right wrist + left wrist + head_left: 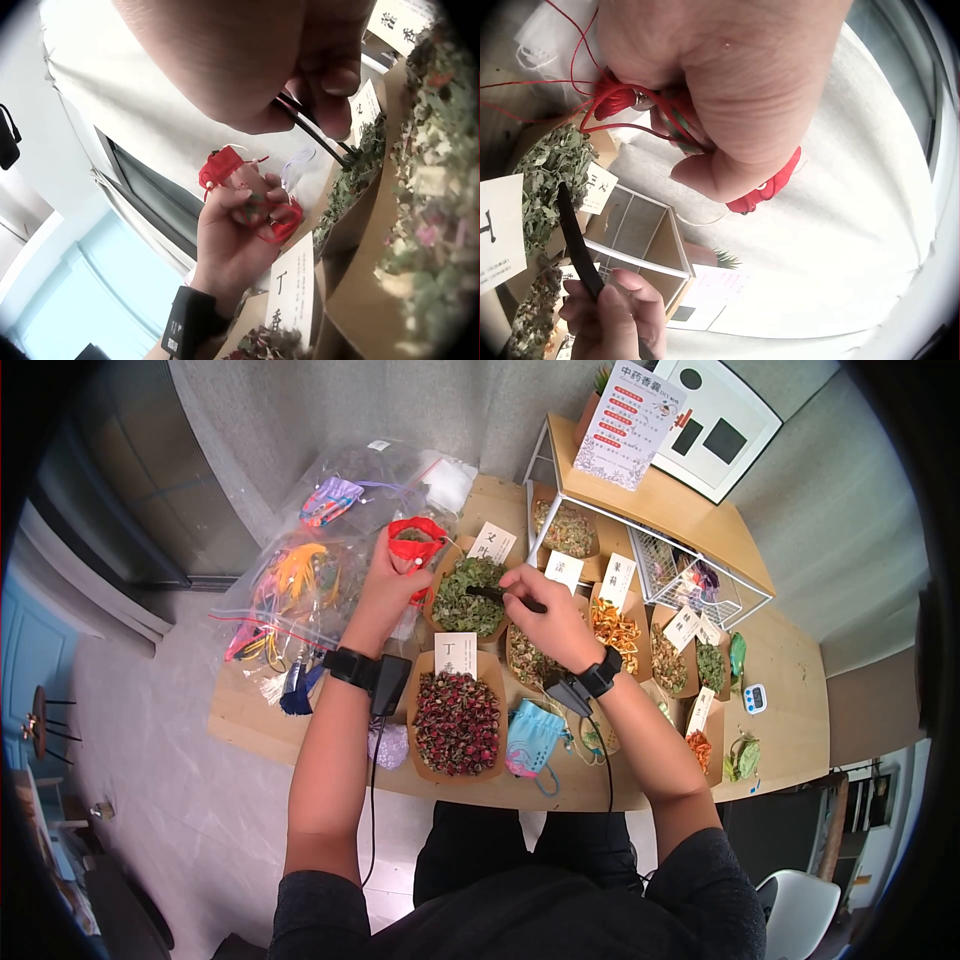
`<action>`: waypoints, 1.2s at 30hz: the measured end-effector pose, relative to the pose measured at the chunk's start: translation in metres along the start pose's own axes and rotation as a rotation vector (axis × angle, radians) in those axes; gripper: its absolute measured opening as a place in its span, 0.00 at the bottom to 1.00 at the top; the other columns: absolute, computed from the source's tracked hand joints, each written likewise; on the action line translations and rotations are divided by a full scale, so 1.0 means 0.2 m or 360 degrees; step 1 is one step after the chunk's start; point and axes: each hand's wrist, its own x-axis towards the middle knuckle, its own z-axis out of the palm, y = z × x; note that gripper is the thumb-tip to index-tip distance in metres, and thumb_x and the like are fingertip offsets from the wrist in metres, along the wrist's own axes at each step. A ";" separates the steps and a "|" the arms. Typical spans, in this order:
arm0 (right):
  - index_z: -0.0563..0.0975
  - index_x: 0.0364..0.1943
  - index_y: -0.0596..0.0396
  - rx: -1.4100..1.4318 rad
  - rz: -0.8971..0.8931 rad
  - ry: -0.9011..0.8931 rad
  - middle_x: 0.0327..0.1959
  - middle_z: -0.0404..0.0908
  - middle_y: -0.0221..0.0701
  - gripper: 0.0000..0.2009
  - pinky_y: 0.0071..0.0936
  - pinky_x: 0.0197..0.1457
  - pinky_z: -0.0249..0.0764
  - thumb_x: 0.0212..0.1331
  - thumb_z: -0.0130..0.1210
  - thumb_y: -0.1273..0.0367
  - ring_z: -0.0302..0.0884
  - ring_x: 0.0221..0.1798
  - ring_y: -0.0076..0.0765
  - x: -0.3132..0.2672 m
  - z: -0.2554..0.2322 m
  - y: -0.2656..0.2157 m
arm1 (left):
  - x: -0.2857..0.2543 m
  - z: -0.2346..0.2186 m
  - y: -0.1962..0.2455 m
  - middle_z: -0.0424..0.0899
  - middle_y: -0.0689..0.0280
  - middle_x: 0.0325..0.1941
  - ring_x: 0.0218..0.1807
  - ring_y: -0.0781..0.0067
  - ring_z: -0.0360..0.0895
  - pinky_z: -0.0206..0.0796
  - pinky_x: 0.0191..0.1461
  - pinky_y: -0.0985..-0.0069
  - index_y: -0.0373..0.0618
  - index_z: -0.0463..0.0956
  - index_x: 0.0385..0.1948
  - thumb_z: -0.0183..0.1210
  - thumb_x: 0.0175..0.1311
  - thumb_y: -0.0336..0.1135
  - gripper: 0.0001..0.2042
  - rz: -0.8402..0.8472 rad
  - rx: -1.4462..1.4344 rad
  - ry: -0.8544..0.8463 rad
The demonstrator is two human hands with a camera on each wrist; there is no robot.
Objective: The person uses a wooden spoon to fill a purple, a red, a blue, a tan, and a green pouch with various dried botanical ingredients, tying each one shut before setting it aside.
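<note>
My left hand (372, 598) holds a small red drawstring pouch (430, 549), its mouth facing up with some herb inside. Red cords (630, 129) trail from the pouch in the left wrist view. With thumb and fingers, my right hand (560, 630) pinches black tweezers (576, 240). Their tips reach into the dried green leaves (465, 605), which fill a brown paper tray beside the pouch. A white card (492, 544) with Chinese writing stands at that tray's back.
Nearer me is a tray of dried rosebuds (457, 725); more herb trays extend right, including orange petals (613, 630). A blue pouch (535, 738) lies at the front edge. Plastic bags with tassels (297, 572) cover the left. A wooden-topped rack (650, 490) stands behind.
</note>
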 end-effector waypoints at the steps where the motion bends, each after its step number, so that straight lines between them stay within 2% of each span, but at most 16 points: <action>1: 0.75 0.45 0.57 -0.0030 -0.0041 -0.0004 0.26 0.79 0.36 0.09 0.33 0.36 0.73 0.63 0.57 0.74 0.78 0.28 0.36 0.00 0.00 0.00 | 0.00 0.01 0.01 0.77 0.66 0.57 0.54 0.77 0.75 0.70 0.53 0.78 0.43 0.63 0.64 0.58 0.49 0.16 0.34 0.0006 -0.0001 -0.0006; 6: 0.75 0.46 0.57 -0.0154 -0.0240 0.0067 0.28 0.80 0.40 0.09 0.36 0.36 0.74 0.63 0.56 0.74 0.79 0.30 0.47 -0.03 0.00 -0.05 | -0.02 0.03 0.04 0.78 0.66 0.57 0.55 0.76 0.76 0.70 0.57 0.78 0.41 0.62 0.65 0.59 0.50 0.16 0.34 -0.0019 0.0030 0.0025; 9: 0.76 0.47 0.57 -0.0188 -0.0355 0.0179 0.31 0.83 0.41 0.09 0.36 0.38 0.76 0.63 0.56 0.75 0.82 0.33 0.48 -0.04 -0.02 -0.09 | -0.02 0.03 0.03 0.78 0.66 0.55 0.54 0.76 0.77 0.70 0.57 0.78 0.41 0.62 0.64 0.59 0.50 0.16 0.34 0.0001 0.0078 0.0020; 12: 0.77 0.46 0.57 -0.0206 -0.0334 0.0193 0.33 0.84 0.41 0.09 0.35 0.41 0.77 0.62 0.57 0.75 0.83 0.35 0.48 -0.03 -0.06 -0.13 | -0.02 0.03 0.03 0.78 0.66 0.54 0.54 0.77 0.77 0.70 0.56 0.78 0.41 0.63 0.63 0.59 0.50 0.16 0.33 0.0007 0.0137 -0.0005; 15: 0.77 0.46 0.57 -0.0262 -0.0411 0.0245 0.32 0.84 0.40 0.09 0.34 0.41 0.77 0.62 0.57 0.75 0.83 0.35 0.47 -0.01 -0.12 -0.20 | -0.02 0.03 0.03 0.78 0.66 0.54 0.53 0.77 0.77 0.70 0.55 0.78 0.41 0.62 0.63 0.60 0.50 0.16 0.33 0.0028 0.0165 -0.0023; 16: 0.78 0.45 0.57 -0.0201 -0.0425 0.0296 0.32 0.83 0.39 0.09 0.31 0.38 0.76 0.62 0.58 0.76 0.82 0.33 0.41 0.01 -0.13 -0.22 | -0.02 0.04 0.04 0.78 0.66 0.54 0.53 0.77 0.77 0.70 0.55 0.79 0.41 0.62 0.63 0.60 0.50 0.16 0.33 0.0040 0.0168 -0.0026; 20: 0.79 0.45 0.57 -0.0164 -0.0389 0.0347 0.28 0.81 0.34 0.09 0.25 0.33 0.73 0.61 0.60 0.75 0.78 0.28 0.30 0.07 -0.17 -0.33 | -0.03 0.05 0.06 0.79 0.66 0.54 0.54 0.77 0.77 0.71 0.55 0.79 0.41 0.62 0.63 0.59 0.50 0.15 0.33 0.0024 0.0163 -0.0031; 24: 0.79 0.46 0.57 0.0072 -0.0581 0.0284 0.28 0.82 0.34 0.10 0.26 0.33 0.73 0.61 0.60 0.75 0.78 0.27 0.31 0.15 -0.09 -0.40 | -0.03 0.06 0.07 0.79 0.65 0.54 0.55 0.77 0.78 0.71 0.55 0.79 0.42 0.62 0.63 0.58 0.50 0.15 0.33 0.0016 0.0148 -0.0045; 27: 0.78 0.47 0.56 0.0000 -0.0449 0.0039 0.28 0.82 0.35 0.11 0.26 0.34 0.74 0.61 0.60 0.74 0.79 0.28 0.32 0.19 -0.08 -0.43 | -0.03 0.06 0.06 0.79 0.65 0.55 0.55 0.76 0.78 0.71 0.56 0.78 0.43 0.62 0.62 0.59 0.50 0.15 0.33 0.0055 0.0196 -0.0087; 28: 0.79 0.46 0.56 -0.0004 -0.0480 0.0030 0.29 0.83 0.35 0.09 0.25 0.35 0.74 0.62 0.60 0.73 0.79 0.28 0.30 0.19 -0.08 -0.43 | -0.03 0.06 0.08 0.79 0.64 0.55 0.55 0.76 0.78 0.72 0.56 0.78 0.43 0.62 0.62 0.59 0.50 0.14 0.32 0.0073 0.0221 -0.0106; 34: 0.81 0.36 0.60 0.0162 -0.0343 0.0193 0.26 0.83 0.33 0.05 0.23 0.37 0.75 0.59 0.60 0.73 0.79 0.29 0.24 0.23 -0.14 -0.45 | -0.04 0.10 0.12 0.78 0.64 0.56 0.58 0.75 0.77 0.71 0.60 0.77 0.44 0.63 0.60 0.58 0.51 0.13 0.32 -0.0005 0.0130 -0.0086; 36: 0.81 0.34 0.61 0.0239 -0.0224 0.0246 0.25 0.83 0.35 0.05 0.24 0.37 0.75 0.58 0.60 0.73 0.80 0.29 0.26 0.24 -0.16 -0.48 | -0.04 0.09 0.10 0.77 0.64 0.57 0.57 0.75 0.78 0.71 0.59 0.78 0.44 0.63 0.60 0.57 0.50 0.12 0.32 0.0042 0.0136 -0.0082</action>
